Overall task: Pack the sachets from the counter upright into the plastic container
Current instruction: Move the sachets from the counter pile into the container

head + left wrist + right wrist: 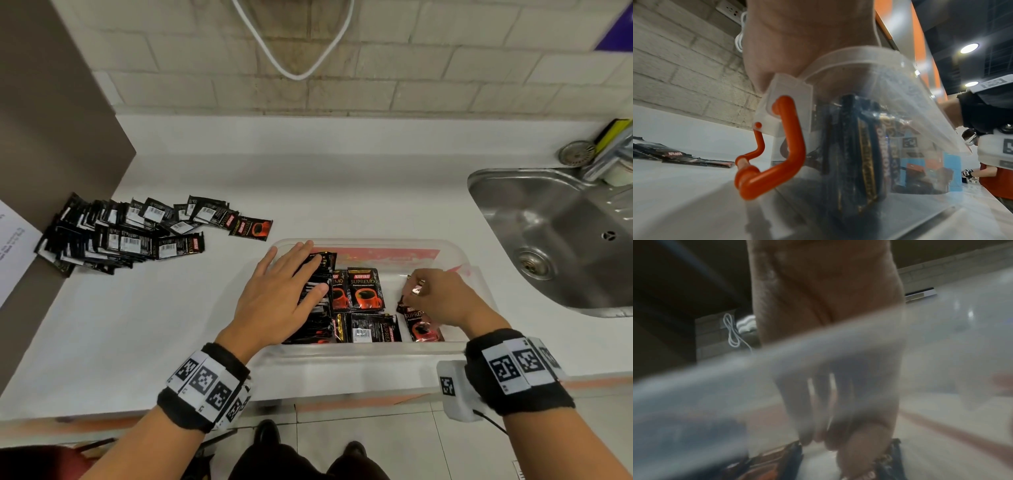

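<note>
A clear plastic container (373, 244) sits on the white counter near its front edge. Black and red coffee sachets (364, 289) stand and lean inside it. My left hand (284, 291) lies flat with straight fingers on the upright stack of sachets (317, 322) at the container's left end. My right hand (435, 298) reaches into the right end, fingers curled and pinching a sachet (419, 325). In the right wrist view the fingers (818, 426) point down beside a sachet (891, 464), blurred behind the container rim. A loose pile of sachets (126, 233) lies on the counter at the left.
A steel sink (561, 236) is set into the counter at the right. A brown cabinet side (51, 137) stands at the left. The container's orange latch (777, 149) hangs on its left end. A white cable (294, 51) loops down the brick wall.
</note>
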The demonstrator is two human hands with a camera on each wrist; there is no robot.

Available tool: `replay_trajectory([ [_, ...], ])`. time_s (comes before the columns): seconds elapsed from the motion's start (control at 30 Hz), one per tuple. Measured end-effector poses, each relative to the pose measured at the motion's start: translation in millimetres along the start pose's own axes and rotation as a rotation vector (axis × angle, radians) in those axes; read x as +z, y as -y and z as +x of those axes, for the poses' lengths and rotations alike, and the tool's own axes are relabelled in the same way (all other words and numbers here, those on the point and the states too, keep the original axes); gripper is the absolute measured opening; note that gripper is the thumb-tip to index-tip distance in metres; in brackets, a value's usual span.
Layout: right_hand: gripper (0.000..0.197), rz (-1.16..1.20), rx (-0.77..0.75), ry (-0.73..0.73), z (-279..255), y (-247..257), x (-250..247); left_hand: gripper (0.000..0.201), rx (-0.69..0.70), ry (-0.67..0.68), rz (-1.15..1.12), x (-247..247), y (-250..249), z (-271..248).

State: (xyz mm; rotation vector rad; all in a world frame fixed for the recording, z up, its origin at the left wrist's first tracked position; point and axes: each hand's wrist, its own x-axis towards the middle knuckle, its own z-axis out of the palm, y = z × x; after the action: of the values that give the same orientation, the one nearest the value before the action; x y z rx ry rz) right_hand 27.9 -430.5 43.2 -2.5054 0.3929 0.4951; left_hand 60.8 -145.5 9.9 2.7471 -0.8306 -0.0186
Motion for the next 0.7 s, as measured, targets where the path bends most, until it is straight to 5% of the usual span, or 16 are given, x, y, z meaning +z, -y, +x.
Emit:
replay_trajectory([
  [0.13,0.006,0.089,-0.106,-0.073,-9,28,4,0.072,-0.011,-0.026,0.002,1,0,0],
  [0.33,0.075,0.327,-0.227,0.021,-19,93,42,0.065,-0.107,-0.121,-0.054,3,1,0],
  [0.5,0.071,0.614,-0.251,0.042,-16,127,75,0.051,-0.214,-0.139,-0.112,6,2,-3],
  [0.7,0.104,0.601,-0.193,0.003,-9,135,98,0.050,-0.194,-0.135,-0.124,6,1,-2],
])
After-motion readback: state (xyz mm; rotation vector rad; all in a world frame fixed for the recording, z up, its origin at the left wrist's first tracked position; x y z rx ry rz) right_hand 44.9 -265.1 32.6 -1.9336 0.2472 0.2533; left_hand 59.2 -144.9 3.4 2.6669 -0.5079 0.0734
